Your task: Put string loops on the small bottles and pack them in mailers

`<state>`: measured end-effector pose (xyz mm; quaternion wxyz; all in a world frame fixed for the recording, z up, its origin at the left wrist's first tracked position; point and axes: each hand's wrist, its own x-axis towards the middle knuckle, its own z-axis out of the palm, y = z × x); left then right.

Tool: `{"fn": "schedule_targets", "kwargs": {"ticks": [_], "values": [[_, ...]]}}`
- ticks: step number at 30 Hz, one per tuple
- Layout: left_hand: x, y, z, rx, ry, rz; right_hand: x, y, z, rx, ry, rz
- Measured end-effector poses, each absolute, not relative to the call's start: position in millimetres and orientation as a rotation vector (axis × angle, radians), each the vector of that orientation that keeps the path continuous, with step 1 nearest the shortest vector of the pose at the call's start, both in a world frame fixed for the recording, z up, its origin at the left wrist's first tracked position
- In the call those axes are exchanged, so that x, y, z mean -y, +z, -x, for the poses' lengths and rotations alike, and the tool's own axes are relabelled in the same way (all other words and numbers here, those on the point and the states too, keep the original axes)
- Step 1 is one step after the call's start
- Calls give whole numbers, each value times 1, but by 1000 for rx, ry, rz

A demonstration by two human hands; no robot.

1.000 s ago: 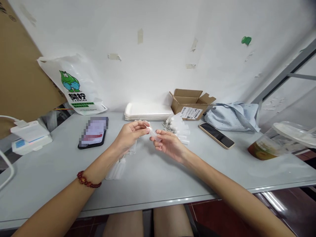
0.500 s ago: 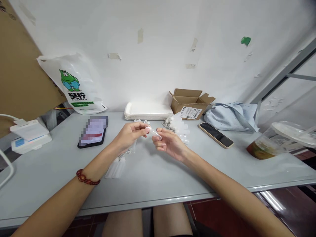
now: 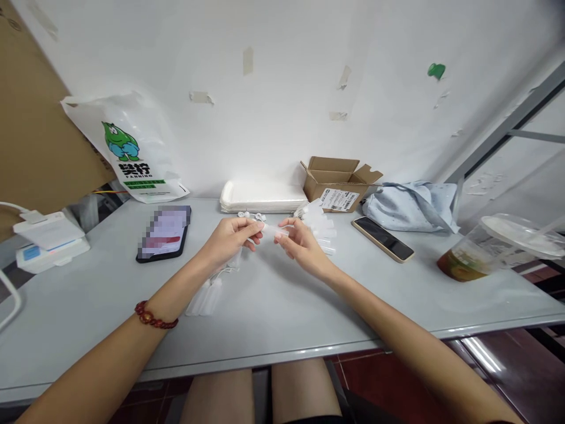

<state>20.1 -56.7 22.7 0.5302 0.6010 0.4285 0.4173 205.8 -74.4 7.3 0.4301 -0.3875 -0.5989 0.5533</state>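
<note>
A small translucent plastic tube (image 3: 271,229) is held between my two hands above the table. My left hand (image 3: 233,240) pinches its left end between thumb and fingers, hiding the cap there. The curled thumb and fingers of my right hand (image 3: 304,246) grip the tube's right end. Beneath and in front of my left hand lie similar clear tubes (image 3: 207,299) with white caps and cords. Just beyond my right hand is a pile of more tubes (image 3: 318,222). White round caps (image 3: 245,215) sit behind my left fingers.
A stack of white envelopes or sheets (image 3: 265,197) lies against the wall beside an open cardboard box (image 3: 333,187). Phones lie left (image 3: 165,232) and right (image 3: 383,238). A cloth bag (image 3: 410,206), drink cup (image 3: 468,250), plastic bag (image 3: 132,150) and white charger (image 3: 50,241) surround the grey table (image 3: 282,330).
The tube has turned closer to level between my hands. My right fingers have shifted and loosened around its end, while my left hand keeps its pinch. The view has moved slightly.
</note>
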Motion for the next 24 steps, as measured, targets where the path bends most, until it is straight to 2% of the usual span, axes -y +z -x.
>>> {"fn": "schedule_targets", "kwargs": {"ticks": [3,6,13,24], "values": [[57,23,-21,-1035,1015,-1433,72,1,-207,1694,867,1077],[59,24,-23,-1029,995,-1490,70,-3,-209,1772,606,1128],[62,24,-26,-1013,1062,-1584,69,-3,-210,1734,619,1142],[60,24,-24,-1042,813,-1517,75,-3,-208,1810,518,1116]]}}
